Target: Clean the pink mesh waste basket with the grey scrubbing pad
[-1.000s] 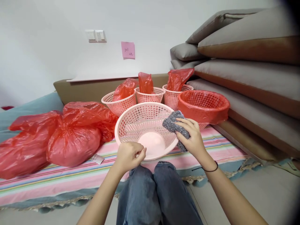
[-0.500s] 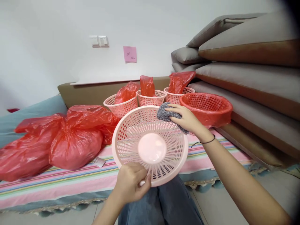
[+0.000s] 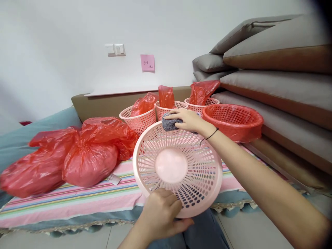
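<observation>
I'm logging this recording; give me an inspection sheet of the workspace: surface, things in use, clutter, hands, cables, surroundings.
Surface: striped cloth, partly covered by things.
Things in use: pink basket, tilted toward the wearer; grey cloth at its far rim.
Clutter: red bags at left; three pink baskets behind, with red plastic in them; basket wrapped in red plastic at right.
Hands: left hand grips the near rim; right hand holds the grey cloth.
Cables: nothing seen.
Surroundings: stacked cushions at right; wall with switches and pink note.
</observation>
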`<action>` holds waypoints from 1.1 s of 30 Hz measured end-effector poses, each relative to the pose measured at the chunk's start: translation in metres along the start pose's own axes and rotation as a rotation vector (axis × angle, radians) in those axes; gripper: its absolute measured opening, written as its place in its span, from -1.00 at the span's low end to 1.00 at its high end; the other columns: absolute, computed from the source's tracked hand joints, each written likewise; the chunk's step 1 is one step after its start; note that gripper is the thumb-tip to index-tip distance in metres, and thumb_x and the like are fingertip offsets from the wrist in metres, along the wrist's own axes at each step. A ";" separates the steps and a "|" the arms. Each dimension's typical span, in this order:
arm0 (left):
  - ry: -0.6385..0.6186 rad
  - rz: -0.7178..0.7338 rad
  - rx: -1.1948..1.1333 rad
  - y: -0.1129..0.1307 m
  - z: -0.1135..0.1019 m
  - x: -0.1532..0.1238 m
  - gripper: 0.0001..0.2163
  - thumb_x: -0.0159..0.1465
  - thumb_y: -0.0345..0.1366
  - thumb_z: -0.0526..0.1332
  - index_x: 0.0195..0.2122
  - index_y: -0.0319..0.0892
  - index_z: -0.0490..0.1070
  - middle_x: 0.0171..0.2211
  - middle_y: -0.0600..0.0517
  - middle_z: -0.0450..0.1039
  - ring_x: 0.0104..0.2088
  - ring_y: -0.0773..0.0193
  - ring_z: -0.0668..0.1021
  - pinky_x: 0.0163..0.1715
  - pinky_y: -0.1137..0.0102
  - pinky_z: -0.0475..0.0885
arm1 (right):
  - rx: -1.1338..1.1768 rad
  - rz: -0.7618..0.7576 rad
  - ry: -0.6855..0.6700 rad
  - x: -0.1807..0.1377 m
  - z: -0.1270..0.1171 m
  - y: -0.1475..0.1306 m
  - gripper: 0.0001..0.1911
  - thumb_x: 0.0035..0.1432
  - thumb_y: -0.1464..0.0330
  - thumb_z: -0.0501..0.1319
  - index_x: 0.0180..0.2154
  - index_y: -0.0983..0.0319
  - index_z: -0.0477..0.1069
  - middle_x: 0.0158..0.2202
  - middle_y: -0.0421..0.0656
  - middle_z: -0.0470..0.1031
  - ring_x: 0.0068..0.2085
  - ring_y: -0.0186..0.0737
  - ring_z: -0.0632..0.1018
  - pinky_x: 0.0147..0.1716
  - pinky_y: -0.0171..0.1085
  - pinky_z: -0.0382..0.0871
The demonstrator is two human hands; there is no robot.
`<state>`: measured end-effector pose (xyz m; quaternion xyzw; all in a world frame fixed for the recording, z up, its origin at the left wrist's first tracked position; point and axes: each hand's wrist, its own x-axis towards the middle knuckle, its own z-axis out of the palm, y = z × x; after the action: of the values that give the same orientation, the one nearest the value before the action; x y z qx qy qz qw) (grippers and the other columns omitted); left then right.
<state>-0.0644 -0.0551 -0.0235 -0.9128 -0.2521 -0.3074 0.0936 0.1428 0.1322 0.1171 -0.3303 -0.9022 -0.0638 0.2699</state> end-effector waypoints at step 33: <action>-0.013 -0.151 0.125 -0.015 -0.007 0.019 -0.62 0.27 0.01 0.19 -0.56 -0.13 0.25 -0.62 0.08 0.38 -0.59 0.29 0.44 -0.55 0.36 0.12 | 0.138 0.746 0.467 -0.177 0.030 -0.070 -0.48 0.18 0.31 0.11 0.18 0.15 0.40 0.19 0.00 0.33 0.20 0.05 0.40 0.22 0.05 0.29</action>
<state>-0.0632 -0.0365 -0.0066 -0.8856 -0.3393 -0.2913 0.1255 0.1978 -0.0129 0.0020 -0.5912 -0.6381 0.0255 0.4926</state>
